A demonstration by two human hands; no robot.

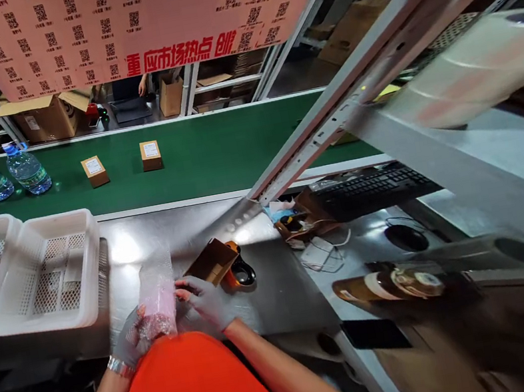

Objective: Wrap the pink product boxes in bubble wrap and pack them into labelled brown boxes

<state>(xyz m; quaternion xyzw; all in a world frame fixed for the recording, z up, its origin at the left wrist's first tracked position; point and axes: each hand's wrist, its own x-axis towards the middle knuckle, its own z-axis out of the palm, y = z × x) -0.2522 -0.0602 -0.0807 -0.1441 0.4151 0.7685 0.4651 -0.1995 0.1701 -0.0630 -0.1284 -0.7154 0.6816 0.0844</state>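
A pink item wrapped in clear bubble wrap [159, 302] lies in front of my body at the near side of the metal bench. My left hand [131, 334], in a grey fingerless-tip glove, grips its lower left side. On the other side, my right hand [207, 300], gloved alike, pinches the right edge of the wrap with thumb and fingers. Just beyond my right hand sits an open brown cardboard box [211, 262], tilted. Beside that box rests an orange and black tape dispenser [241, 270].
White perforated baskets [87, 267] stand at the left. Behind the bench runs a green conveyor [213, 150] with two small boxes [151, 156] and water bottles [28, 171]. A slanted metal post [301, 128], keyboard [377, 189], phone [375, 334] and drink bottle [387, 287] are at the right.
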